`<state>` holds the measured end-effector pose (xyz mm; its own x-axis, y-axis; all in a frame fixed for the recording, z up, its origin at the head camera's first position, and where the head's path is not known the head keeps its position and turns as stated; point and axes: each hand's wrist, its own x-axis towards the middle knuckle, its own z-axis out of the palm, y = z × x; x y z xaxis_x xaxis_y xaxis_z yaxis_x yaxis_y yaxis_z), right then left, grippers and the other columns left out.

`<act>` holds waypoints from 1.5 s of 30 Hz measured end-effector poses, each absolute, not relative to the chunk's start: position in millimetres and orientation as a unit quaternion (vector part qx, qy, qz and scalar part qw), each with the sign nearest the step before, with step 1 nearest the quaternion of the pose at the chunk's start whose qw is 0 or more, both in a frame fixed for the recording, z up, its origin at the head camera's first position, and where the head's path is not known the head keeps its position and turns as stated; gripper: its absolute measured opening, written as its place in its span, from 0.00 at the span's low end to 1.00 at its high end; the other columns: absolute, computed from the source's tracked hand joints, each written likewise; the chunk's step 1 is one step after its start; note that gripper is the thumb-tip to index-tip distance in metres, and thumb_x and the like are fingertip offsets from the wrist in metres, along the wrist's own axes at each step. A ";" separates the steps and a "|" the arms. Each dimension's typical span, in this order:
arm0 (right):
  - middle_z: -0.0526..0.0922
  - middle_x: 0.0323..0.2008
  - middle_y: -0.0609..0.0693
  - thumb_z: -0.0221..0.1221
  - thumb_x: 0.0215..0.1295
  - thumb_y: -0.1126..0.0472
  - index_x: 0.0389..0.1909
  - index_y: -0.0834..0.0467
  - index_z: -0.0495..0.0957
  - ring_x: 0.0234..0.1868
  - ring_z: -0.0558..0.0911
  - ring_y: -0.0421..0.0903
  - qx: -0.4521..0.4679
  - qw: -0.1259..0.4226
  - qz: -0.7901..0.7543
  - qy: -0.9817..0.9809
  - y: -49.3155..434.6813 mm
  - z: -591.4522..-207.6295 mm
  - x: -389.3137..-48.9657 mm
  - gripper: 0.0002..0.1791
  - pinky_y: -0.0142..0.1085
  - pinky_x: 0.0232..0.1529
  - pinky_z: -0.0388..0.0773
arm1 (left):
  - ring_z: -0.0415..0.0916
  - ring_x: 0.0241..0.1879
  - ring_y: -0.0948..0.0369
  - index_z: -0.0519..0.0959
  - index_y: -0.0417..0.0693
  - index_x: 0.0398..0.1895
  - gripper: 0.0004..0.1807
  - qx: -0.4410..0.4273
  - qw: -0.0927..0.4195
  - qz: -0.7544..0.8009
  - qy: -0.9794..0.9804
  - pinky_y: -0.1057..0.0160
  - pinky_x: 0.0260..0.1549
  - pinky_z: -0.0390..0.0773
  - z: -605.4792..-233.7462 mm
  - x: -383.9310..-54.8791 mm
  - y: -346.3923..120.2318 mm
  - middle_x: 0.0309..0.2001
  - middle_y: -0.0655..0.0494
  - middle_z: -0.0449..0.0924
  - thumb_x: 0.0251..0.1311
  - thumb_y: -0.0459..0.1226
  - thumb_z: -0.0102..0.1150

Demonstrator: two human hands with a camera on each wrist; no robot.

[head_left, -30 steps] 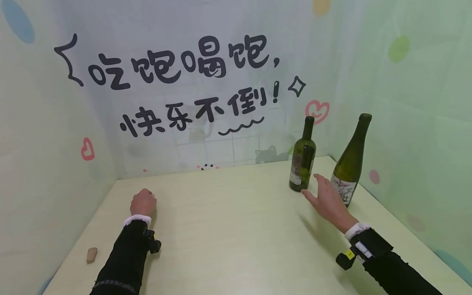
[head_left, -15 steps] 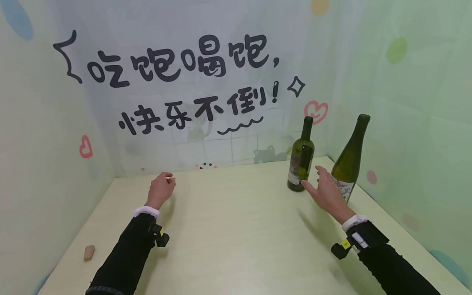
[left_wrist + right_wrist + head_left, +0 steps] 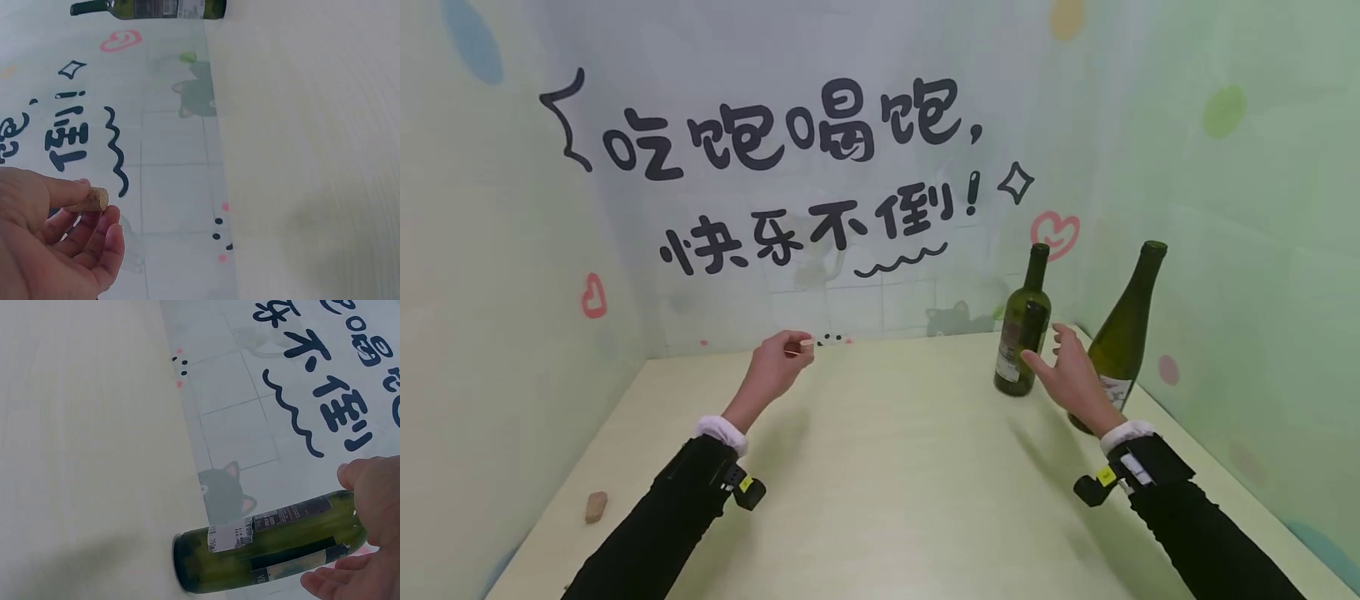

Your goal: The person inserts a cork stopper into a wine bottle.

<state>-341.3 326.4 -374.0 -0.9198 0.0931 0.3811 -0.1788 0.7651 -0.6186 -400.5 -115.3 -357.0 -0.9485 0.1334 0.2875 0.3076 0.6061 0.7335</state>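
My left hand (image 3: 773, 367) is raised over the table's far left part and pinches a cork (image 3: 94, 199) between thumb and fingers. In the left wrist view one end of that cork sticks out past the fingertips. On the right, my right hand (image 3: 1071, 379) reaches forward with thumb and fingers spread apart. Just beyond it stands an upright green wine bottle (image 3: 1021, 333) with a dark label; whether the hand touches it, I cannot tell. A taller green bottle (image 3: 1126, 333) stands behind the right hand, its lower part partly hidden.
A second cork (image 3: 596, 507) lies near the left edge of the pale wooden table (image 3: 887, 467). Printed cloth walls (image 3: 880, 292) with dark lettering close off the back and both sides.
My left hand has lifted from the left of the table and moved right and away, carrying the cork. My right hand has shifted slightly forward towards the shorter bottle.
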 end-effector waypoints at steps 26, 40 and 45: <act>0.51 0.68 0.76 0.45 0.66 0.33 0.75 0.69 0.34 0.64 0.59 0.72 0.000 0.190 0.351 -0.917 329.2 -332.2 -376.4 0.55 0.64 0.57 0.60 | 0.79 0.43 0.60 0.77 0.47 0.56 0.21 -0.216 0.079 -0.489 -0.841 0.62 0.42 0.78 -298.2 -284.9 -115.3 0.44 0.56 0.80 0.58 0.38 0.64; 0.45 0.71 0.73 0.40 0.64 0.29 0.77 0.61 0.32 0.67 0.53 0.73 0.007 0.159 0.370 -0.915 331.7 -328.0 -401.7 0.54 0.66 0.58 0.55 | 0.80 0.42 0.61 0.77 0.50 0.57 0.22 -0.209 0.089 -0.490 -0.841 0.61 0.42 0.78 -281.3 -250.6 -141.1 0.42 0.58 0.81 0.58 0.40 0.65; 0.59 0.64 0.74 0.36 0.67 0.30 0.77 0.59 0.35 0.61 0.63 0.72 0.011 0.176 0.384 -0.906 326.3 -333.3 -407.2 0.50 0.65 0.54 0.61 | 0.80 0.40 0.61 0.77 0.51 0.58 0.24 -0.190 0.100 -0.491 -0.844 0.60 0.41 0.77 -280.0 -242.0 -152.5 0.41 0.57 0.82 0.57 0.43 0.65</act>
